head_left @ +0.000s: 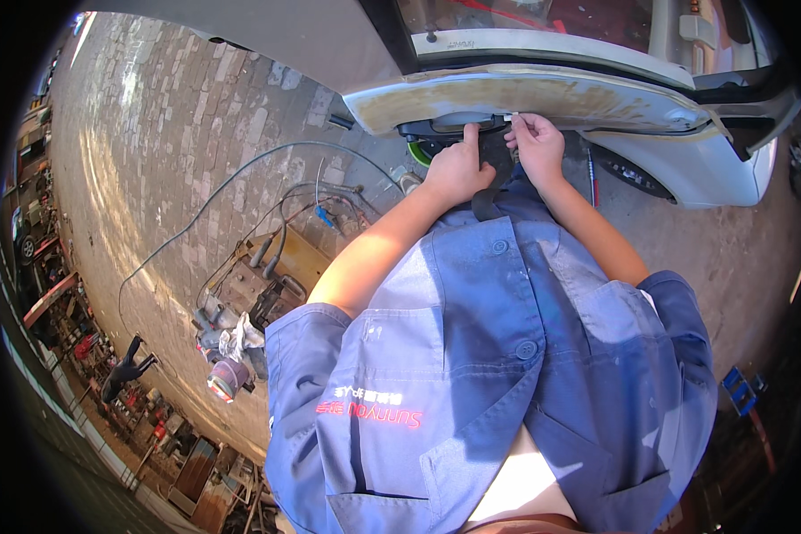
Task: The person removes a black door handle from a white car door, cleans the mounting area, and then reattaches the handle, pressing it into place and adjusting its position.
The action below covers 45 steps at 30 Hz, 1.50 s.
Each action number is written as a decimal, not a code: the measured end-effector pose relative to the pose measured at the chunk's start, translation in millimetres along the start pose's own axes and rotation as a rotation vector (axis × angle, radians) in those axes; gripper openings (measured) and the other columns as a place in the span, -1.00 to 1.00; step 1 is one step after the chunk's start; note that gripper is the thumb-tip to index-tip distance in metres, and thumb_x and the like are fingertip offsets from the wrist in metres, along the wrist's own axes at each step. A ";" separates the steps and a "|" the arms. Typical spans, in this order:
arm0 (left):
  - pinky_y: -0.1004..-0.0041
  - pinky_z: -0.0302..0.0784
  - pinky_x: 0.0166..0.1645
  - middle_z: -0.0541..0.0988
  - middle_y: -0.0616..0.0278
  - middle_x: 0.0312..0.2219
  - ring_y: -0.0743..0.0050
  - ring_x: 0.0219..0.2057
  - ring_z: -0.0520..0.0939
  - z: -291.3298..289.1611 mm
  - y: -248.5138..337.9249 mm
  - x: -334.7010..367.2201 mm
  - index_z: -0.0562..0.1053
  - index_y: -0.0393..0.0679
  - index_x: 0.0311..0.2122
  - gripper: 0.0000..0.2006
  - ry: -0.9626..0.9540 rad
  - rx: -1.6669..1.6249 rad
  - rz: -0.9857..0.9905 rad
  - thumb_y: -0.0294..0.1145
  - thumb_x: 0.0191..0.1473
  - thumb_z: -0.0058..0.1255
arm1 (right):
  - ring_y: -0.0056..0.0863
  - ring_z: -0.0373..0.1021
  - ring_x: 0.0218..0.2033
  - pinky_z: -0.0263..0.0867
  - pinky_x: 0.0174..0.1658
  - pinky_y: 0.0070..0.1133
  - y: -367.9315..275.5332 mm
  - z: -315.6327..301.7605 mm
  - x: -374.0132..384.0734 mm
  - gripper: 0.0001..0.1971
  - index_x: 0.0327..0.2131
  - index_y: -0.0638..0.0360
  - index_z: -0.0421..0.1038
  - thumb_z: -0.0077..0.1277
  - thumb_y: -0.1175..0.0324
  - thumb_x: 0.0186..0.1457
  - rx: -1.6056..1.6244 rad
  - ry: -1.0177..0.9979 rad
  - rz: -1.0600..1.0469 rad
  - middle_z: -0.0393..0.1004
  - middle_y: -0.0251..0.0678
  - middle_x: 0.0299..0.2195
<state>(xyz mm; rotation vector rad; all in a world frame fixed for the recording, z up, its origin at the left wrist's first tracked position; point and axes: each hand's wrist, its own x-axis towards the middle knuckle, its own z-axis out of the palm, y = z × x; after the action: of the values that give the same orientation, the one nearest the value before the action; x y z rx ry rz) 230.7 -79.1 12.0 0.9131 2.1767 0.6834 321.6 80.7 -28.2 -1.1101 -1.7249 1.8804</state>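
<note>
In front of me is a white car door panel (383,102) with a tan, sanded-looking band (543,89). A dark door handle assembly (418,130) with a smooth grey surface runs along its edge. My left hand (457,169) has its index finger stretched out, the tip touching the handle, and its thumb apart. What its other fingers touch is hidden. Just to the right, my right hand (538,151) pinches a small white piece (508,117) between thumb and fingers, at the handle's right end. The piece is too small to name.
A hose (191,206) curves over the paved ground at left. Near my left elbow stand a metal box-like machine (249,285) with cables and a small bucket (227,378). A car wheel (636,172) sits under the fender at right. Clutter lines the far left.
</note>
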 end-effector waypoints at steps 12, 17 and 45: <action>-0.14 0.65 -0.21 0.65 -0.35 -0.46 -0.42 -0.37 0.71 -4.4 4.1 -1.8 0.11 -0.37 0.29 -0.20 -0.012 -0.010 -0.007 -0.26 -0.02 0.12 | -0.62 0.57 -0.47 0.53 -0.38 -0.64 0.1 -3.1 -0.7 -0.78 -0.17 0.40 0.60 0.17 0.36 0.37 -0.009 0.016 0.002 0.64 -0.28 -0.43; -0.13 0.65 -0.20 0.65 -0.33 -0.47 -0.41 -0.37 0.71 -5.9 5.5 -2.2 0.10 -0.38 0.29 -0.20 -0.023 -0.007 -0.011 -0.27 -0.02 0.11 | -0.63 0.56 -0.48 0.52 -0.38 -0.64 -0.9 -4.1 -0.9 -0.78 -0.17 0.39 0.60 0.18 0.35 0.37 -0.005 0.032 0.011 0.65 -0.28 -0.43; -0.13 0.63 -0.22 0.64 -0.29 -0.48 -0.41 -0.38 0.70 -6.1 7.9 -4.6 0.11 -0.37 0.29 -0.20 -0.020 0.003 -0.021 -0.24 -0.01 0.13 | -0.61 0.56 -0.47 0.53 -0.37 -0.63 4.1 -31.0 -2.6 -0.77 -0.13 0.39 0.60 0.19 0.34 0.36 -0.004 0.092 0.031 0.65 -0.28 -0.42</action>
<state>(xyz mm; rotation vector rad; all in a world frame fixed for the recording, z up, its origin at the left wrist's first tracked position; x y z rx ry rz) 231.9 -78.9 22.9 0.8939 2.1675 0.6589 347.2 98.8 -29.7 -1.2116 -1.6704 1.8146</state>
